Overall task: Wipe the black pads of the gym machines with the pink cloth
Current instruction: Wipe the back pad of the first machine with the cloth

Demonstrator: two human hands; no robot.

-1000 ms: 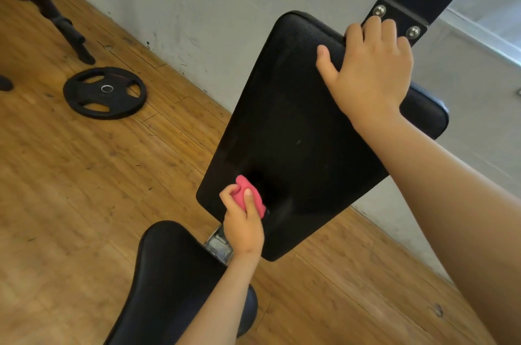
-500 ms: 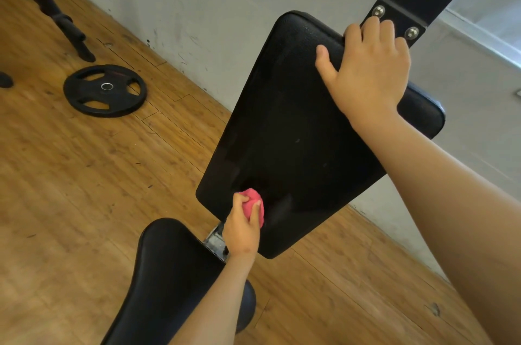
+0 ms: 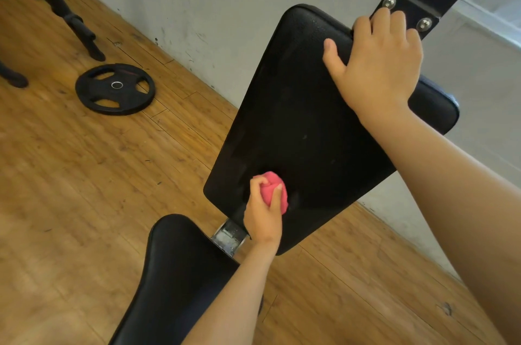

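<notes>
The pink cloth [image 3: 272, 189], bunched into a small wad, was pressed against the near end of the tilted black back pad [image 3: 304, 124], whose face looked dull and smeared. The left hand [image 3: 263, 218] clutched the wad. The right hand [image 3: 377, 68] clasped the pad's far edge, fingers curled over it. A weight plate [image 3: 115, 88] lay far left.

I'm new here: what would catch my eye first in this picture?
The bright pink bunched cloth stands out, gripped in the left hand and pressed against the lower end of the big tilted black padded backrest. The right hand holds the pad's upper edge, and a round black weight plate lies flat on the wooden floor at left.
</notes>
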